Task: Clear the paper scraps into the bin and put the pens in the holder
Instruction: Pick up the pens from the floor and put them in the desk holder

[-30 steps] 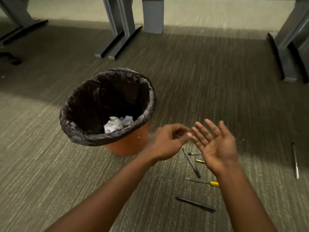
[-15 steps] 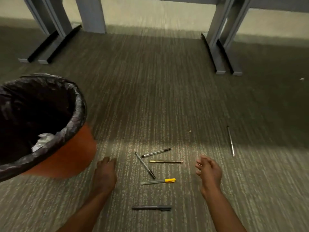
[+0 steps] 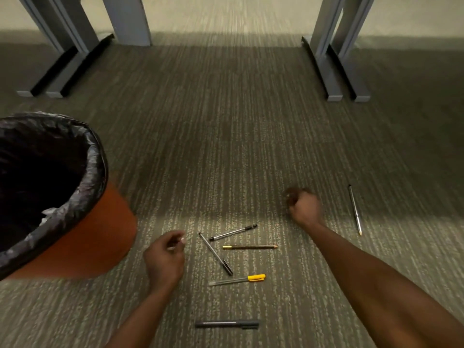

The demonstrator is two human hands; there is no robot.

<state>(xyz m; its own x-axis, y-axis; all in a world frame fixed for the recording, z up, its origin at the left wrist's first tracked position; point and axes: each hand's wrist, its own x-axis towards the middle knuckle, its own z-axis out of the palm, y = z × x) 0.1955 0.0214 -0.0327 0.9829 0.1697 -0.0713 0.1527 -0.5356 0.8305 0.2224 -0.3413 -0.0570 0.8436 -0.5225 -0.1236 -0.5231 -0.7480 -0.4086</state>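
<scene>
The bin (image 3: 75, 217), orange with a black liner, stands at the far left; white paper scraps (image 3: 49, 213) lie inside it, low against the liner. Right of the bin, the left hand (image 3: 164, 257) hangs just above the carpet (image 3: 226, 146), fingers curled; something pale shows at the fingertips, but whether it pinches anything I cannot tell. Further right of the bin lies a cluster of 5 pens: a clear pen with black cap (image 3: 233, 232), a dark-tipped pen (image 3: 215, 253) angled under it, a slim yellow-ended pen (image 3: 249, 246), a yellow-capped pen (image 3: 237, 280), and a grey pen (image 3: 227, 324) nearest the camera. Beyond them the right hand (image 3: 303, 205) is clenched in a fist low over the carpet; what it holds, if anything, is hidden. Farthest from the bin, a 6th pen (image 3: 354, 209) lies alone.

No holder is in view. Risks, as I judge them: the lone pen gets overlooked, or a pen is tossed into the nearby bin.
</scene>
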